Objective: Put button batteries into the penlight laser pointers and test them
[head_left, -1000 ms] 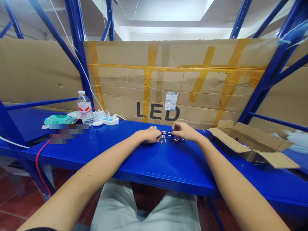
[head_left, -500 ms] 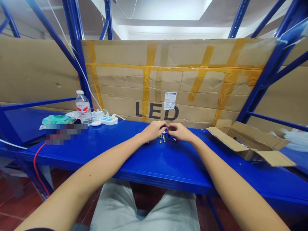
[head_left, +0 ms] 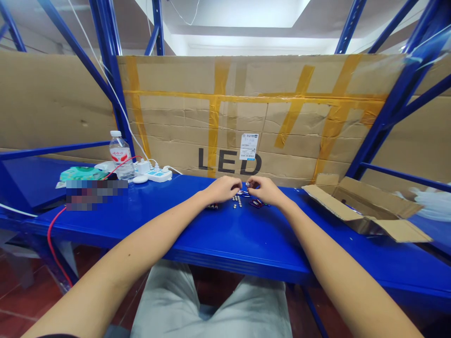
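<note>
My left hand (head_left: pixel 224 188) is over the blue tabletop with its fingers curled together; whatever is in them, if anything, is hidden. Beside its fingertips lie shiny silver, stick-like pieces (head_left: pixel 243 193). Across a small gap, my right hand (head_left: pixel 262 188) pinches a small shiny metal piece (head_left: pixel 247 184) between thumb and finger. Several small round metal pieces (head_left: pixel 237 201) sit in short rows below the hands. Dark red and blue slim pieces (head_left: pixel 256 203) lie under the right hand. More small dark pieces (head_left: pixel 213 206) show beneath the left wrist.
An open cardboard box (head_left: pixel 366 206) stands on the table (head_left: pixel 232 239) at the right. At the left are a water bottle (head_left: pixel 120 157), a white power strip (head_left: pixel 157 174) and a green packet (head_left: pixel 79 173). A large taped cardboard sheet (head_left: pixel 176 126) rises behind.
My hands have moved slightly apart, and the right hand now holds a small shiny piece away from the left. More of the slim and dark pieces on the table show.
</note>
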Demonstrator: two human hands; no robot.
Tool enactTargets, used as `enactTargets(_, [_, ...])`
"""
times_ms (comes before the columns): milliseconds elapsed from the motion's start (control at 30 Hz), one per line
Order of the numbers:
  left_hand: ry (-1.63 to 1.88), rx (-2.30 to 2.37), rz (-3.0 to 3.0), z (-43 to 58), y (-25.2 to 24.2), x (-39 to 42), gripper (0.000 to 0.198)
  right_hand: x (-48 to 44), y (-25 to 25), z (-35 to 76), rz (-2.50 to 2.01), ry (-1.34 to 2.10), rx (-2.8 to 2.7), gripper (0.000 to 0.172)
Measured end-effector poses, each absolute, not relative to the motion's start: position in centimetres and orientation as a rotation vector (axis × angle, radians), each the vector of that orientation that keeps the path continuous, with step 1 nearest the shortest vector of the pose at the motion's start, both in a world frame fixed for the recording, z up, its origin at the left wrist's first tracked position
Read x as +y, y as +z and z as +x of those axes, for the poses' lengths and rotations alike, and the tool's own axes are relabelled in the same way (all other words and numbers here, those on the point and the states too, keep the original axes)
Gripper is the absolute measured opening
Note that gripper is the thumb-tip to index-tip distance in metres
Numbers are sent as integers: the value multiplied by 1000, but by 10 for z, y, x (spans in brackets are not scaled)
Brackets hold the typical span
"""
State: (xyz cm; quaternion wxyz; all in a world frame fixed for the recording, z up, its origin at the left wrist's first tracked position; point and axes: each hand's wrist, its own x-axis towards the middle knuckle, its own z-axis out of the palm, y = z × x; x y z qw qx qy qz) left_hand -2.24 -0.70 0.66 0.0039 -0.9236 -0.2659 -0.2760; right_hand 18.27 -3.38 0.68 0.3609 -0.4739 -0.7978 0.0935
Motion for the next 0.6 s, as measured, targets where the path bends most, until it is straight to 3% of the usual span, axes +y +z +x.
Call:
enactTargets(167, [-409, -779, -2944, -25, 5, -5, 23, -34, 7, 183, -1256, 199, -2120, 15])
enactTargets(433, [-127, -730, -2950, -26, 12, -14, 32, -36, 8, 180, -1242, 207, -2140, 15])
enactTargets(600, [-94, -769, -2968, -26, 12, -11, 16, -37, 9, 179, -1215, 228, -2143, 15])
